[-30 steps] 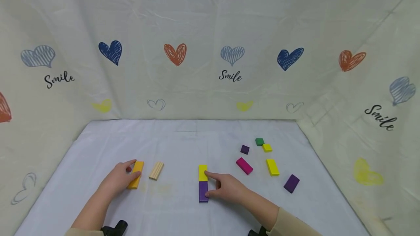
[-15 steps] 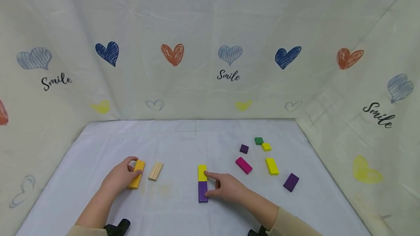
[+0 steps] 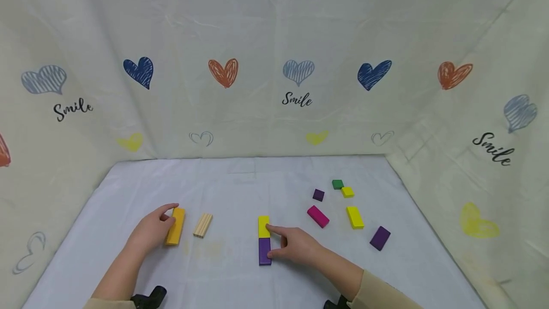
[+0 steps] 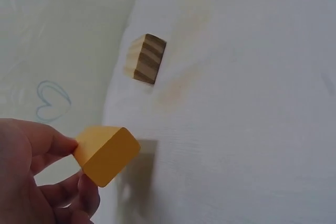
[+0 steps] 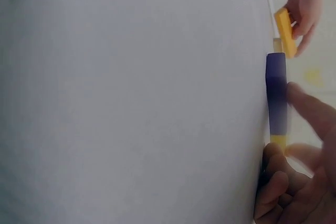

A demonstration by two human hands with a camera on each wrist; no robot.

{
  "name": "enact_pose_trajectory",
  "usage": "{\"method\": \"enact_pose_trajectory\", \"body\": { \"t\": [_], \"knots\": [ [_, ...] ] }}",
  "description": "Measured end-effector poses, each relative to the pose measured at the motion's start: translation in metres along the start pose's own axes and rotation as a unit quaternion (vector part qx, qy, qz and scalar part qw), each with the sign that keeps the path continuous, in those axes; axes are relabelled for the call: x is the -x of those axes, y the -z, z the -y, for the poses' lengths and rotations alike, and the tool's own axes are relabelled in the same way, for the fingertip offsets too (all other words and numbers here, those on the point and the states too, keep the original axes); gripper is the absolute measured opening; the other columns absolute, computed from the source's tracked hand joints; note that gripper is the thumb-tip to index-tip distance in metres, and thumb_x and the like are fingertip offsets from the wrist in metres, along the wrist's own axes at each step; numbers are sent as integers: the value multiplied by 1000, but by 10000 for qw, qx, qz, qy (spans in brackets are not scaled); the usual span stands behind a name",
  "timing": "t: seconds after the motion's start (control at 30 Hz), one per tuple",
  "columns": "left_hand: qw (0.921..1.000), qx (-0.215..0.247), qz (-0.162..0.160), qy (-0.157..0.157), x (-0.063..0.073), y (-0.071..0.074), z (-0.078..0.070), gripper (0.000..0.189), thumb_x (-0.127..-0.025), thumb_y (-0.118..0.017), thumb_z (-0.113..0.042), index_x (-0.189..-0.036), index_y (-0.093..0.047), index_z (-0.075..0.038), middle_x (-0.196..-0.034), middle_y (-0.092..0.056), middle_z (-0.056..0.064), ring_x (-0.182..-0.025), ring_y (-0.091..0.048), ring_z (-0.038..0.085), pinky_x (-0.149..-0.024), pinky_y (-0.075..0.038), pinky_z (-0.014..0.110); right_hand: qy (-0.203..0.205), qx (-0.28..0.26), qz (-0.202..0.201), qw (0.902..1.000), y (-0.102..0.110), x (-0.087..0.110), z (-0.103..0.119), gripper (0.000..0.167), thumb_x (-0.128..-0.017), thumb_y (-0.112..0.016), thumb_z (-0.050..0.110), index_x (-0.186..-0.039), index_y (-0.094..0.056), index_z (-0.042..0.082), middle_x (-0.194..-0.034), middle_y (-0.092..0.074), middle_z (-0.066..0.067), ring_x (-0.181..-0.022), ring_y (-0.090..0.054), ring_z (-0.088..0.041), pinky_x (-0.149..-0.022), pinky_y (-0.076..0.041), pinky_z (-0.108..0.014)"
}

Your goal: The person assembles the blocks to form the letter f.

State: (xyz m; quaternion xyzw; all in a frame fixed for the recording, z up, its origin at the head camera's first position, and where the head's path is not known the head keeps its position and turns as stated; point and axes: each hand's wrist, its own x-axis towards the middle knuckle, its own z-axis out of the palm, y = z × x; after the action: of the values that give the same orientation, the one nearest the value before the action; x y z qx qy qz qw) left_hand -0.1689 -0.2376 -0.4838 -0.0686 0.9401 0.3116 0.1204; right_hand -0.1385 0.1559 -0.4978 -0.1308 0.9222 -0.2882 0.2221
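Note:
An orange-yellow wooden block (image 4: 109, 153) is pinched between thumb and fingers of my left hand (image 3: 150, 229). In the left wrist view it is held above the white cloth, its shadow below. Just to its right in the head view lies a plain striped wooden block (image 3: 203, 225). My right hand (image 3: 298, 247) rests by two blocks lying end to end, a yellow block (image 3: 263, 226) and a purple block (image 3: 264, 252) nearer me. Its index fingertip is on the yellow block's right edge, its thumb tip on the purple block's right side.
Several loose blocks lie on the right of the white cloth (image 3: 231, 285): a magenta block (image 3: 318, 216), a yellow block (image 3: 355, 217), a dark purple block (image 3: 380, 238), and small purple (image 3: 318, 195), green (image 3: 337, 184) and yellow (image 3: 348, 192) pieces. A printed curtain (image 3: 257, 118) stands behind.
The left hand first shifts slightly right with the orange-yellow block, then back left, and the block now stands more in line with the table's depth. The right hand and its two blocks stay put.

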Motion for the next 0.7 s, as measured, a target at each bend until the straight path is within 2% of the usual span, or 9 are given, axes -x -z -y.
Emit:
{"method": "enact_pose_trajectory", "body": {
  "t": [0.13, 0.33, 0.53, 0.7],
  "knots": [
    [9996, 188, -195, -3, 2, 6, -6, 51, -102, -50, -27, -151, -40, -16, -124, -55, 24, -81, -54, 24, -62, -46, 32, 31, -54, 17, 10000, 1, 1, 1, 73, -80, -80, 47, -145, -52, 31, -72, -52, 3, -67, -47, -11, -57, -35, -26],
    [9978, 508, -362, -231, 1, 11, -25, 53, -104, -47, -29, -155, -35, -21, -127, -56, 19, -95, -58, 27, -68, -47, 32, 49, 3, -25, 10000, 3, 2, 2, 73, -80, -80, 47, -145, -52, 31, -72, -51, 3, -67, -46, -11, -57, -35, -26],
    [9948, 869, -356, -386, -2, 9, -51, 52, -104, -50, -29, -154, -37, -26, -128, -57, 16, -99, -60, 27, -72, -47, 33, -6, -35, 23, 10000, 2, 0, 2, 73, -79, -80, 49, -145, -52, 32, -72, -52, 3, -68, -47, -11, -57, -35, -26],
    [9925, 1102, -208, -478, -9, 0, -73, 50, -104, -51, -32, -152, -39, -31, -129, -56, 13, -101, -60, 25, -75, -47, 34, 17, -45, -16, 10000, 2, 1, 3, 72, -80, -80, 48, -145, -53, 32, -73, -52, 2, -68, -47, -11, -57, -35, -26]
  ]
}}
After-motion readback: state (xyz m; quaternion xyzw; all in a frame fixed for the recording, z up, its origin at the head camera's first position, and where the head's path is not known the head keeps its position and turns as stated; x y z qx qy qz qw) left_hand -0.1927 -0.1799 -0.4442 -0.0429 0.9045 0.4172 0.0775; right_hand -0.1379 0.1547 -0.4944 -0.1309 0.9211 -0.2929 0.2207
